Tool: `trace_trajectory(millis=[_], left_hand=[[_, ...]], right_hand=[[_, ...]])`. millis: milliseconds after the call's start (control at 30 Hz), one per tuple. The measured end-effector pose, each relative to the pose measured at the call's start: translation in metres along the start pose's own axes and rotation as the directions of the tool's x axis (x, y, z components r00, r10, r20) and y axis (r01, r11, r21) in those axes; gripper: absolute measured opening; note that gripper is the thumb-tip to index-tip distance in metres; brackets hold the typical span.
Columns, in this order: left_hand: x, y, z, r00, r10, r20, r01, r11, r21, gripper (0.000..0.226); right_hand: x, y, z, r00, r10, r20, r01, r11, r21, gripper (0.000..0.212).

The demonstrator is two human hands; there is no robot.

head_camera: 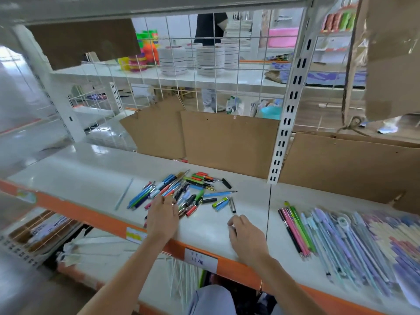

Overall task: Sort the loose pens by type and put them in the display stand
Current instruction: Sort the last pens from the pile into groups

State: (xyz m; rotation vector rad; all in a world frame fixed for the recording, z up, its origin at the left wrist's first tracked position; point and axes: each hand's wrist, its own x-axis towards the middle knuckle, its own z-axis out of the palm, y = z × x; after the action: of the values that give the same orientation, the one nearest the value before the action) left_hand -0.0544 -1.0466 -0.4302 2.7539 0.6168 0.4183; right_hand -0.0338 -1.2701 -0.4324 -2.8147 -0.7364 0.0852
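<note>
A heap of loose pens [181, 192] in blue, green, red and black lies on the white shelf [91, 178]. My left hand [162, 217] rests on the near edge of the heap, fingers bent down among the pens. My right hand [246, 237] lies on the shelf to the right, its curled fingertips pinching a small dark pen part. A silver pen [232, 204] lies just beyond that hand. To the right, sorted pens [295, 228] in pink, green and black lie in a row beside many pale blue and purple ones [354, 242].
Brown cardboard sheets [229, 142] stand at the back of the shelf. A white slotted upright [284, 133] splits the shelf. A clear thin stick [123, 194] lies left of the heap. An orange shelf edge [102, 221] with price labels runs along the front. Wire mesh and stacked plates lie beyond.
</note>
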Motion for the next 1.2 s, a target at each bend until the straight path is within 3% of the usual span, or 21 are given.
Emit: trace_trajectory(millis=[233, 433, 733, 867, 1000, 1200], left_hand=[[0.001, 0.004, 0.009, 0.995, -0.037, 0.089, 0.023, 0.989, 0.148, 0.038], [0.000, 0.003, 0.007, 0.993, -0.052, 0.108, 0.039, 0.993, 0.115, 0.033], [-0.004, 0.005, 0.006, 0.999, -0.048, 0.019, 0.049, 0.997, -0.064, 0.015], [-0.004, 0.003, 0.012, 0.992, -0.119, -0.051, 0.114, 0.989, -0.089, 0.012], [-0.002, -0.001, 0.018, 0.971, -0.214, -0.110, 0.204, 0.974, -0.096, 0.016], [-0.002, -0.002, 0.019, 0.971, -0.202, -0.126, 0.193, 0.978, -0.081, 0.018]], right_hand=[[0.004, 0.002, 0.006, 0.995, 0.089, -0.047, -0.083, 0.990, 0.118, 0.027], [0.022, -0.005, 0.005, 0.993, 0.089, -0.076, -0.063, 0.954, 0.292, 0.019], [0.075, -0.023, -0.002, 0.986, -0.019, -0.163, 0.055, 0.974, 0.221, 0.024], [0.103, -0.036, -0.003, 0.973, -0.149, -0.174, 0.181, 0.967, 0.181, 0.025], [0.126, -0.058, -0.001, 0.962, -0.259, -0.085, 0.267, 0.959, 0.099, 0.031], [0.142, -0.077, 0.002, 0.972, -0.227, 0.053, 0.228, 0.974, -0.004, 0.024]])
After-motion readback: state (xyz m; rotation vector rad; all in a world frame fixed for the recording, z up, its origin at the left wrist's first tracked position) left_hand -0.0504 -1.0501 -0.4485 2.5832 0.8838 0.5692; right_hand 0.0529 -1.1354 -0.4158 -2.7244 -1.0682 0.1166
